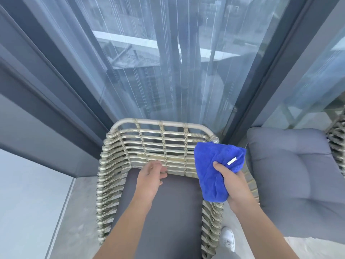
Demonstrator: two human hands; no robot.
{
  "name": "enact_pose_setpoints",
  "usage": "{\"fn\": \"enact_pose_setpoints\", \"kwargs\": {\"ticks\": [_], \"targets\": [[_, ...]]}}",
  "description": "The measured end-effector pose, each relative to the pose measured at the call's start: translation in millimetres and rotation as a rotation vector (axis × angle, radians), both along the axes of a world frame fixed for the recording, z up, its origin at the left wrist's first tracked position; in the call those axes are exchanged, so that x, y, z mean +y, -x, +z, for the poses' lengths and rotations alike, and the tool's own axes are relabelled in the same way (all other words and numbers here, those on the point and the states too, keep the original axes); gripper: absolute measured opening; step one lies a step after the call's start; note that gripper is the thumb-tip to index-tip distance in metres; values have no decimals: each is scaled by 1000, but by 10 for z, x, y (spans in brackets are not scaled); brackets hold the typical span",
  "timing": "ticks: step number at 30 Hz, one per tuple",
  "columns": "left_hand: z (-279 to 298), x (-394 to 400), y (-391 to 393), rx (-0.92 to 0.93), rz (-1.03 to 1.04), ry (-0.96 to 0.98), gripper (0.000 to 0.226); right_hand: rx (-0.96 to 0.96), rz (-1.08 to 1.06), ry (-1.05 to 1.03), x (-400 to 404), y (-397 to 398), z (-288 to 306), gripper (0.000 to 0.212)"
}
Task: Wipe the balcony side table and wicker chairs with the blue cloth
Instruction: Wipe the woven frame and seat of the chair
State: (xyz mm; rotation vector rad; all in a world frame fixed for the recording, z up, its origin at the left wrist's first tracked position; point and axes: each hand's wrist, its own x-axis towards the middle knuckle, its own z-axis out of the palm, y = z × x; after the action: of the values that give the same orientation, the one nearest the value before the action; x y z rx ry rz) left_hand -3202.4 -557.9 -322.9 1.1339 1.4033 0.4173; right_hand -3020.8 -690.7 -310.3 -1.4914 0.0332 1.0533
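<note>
A beige wicker chair (119, 165) stands below me with its back against the glass door. A grey seat cushion (168, 212) lies in it. My right hand (231, 182) grips a bunched blue cloth (212, 165) with a white tag, held over the chair's right arm near the back corner. My left hand (151, 176) is at the cushion's rear edge, fingers curled toward the lower slats of the backrest; whether they grip anything is unclear. A second wicker chair (336, 144) shows only at the right edge. No side table is visible.
A large grey cushion (298, 174) lies to the right of the chair. Glass sliding doors (168, 62) with dark frames and sheer curtains rise behind. My white shoe (228, 238) stands on the grey tiled floor (78, 212) between chair and cushion.
</note>
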Motion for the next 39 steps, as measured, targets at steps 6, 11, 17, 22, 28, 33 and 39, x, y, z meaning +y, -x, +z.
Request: {"fn": "enact_pose_setpoints", "kwargs": {"ticks": [6, 11, 17, 22, 28, 33, 39], "targets": [[-90, 197, 544, -34, 110, 8, 18, -6, 120, 19, 303, 511, -77, 12], [-162, 338, 918, -60, 320, 26, 19, -19, 351, 89, 824, 781, -284, 16], [-307, 178, 1265, -33, 611, 33, 16, -24, 622, 73, 1394, 928, -488, 9], [-586, -192, 1117, -54, 901, 51, 20, -48, 849, 85, 1616, 888, -708, 4], [-792, -599, 793, -115, 1083, 95, 20, -95, 995, 122, 1590, 727, -971, 12], [-929, -721, 903, -112, 1101, 74, 22, -187, 1093, 179, 1583, 782, -1278, 14], [-1655, -469, 1350, -87, 1018, 81, 19, -331, 1158, 203, 1827, 1162, -1915, 9]]}}
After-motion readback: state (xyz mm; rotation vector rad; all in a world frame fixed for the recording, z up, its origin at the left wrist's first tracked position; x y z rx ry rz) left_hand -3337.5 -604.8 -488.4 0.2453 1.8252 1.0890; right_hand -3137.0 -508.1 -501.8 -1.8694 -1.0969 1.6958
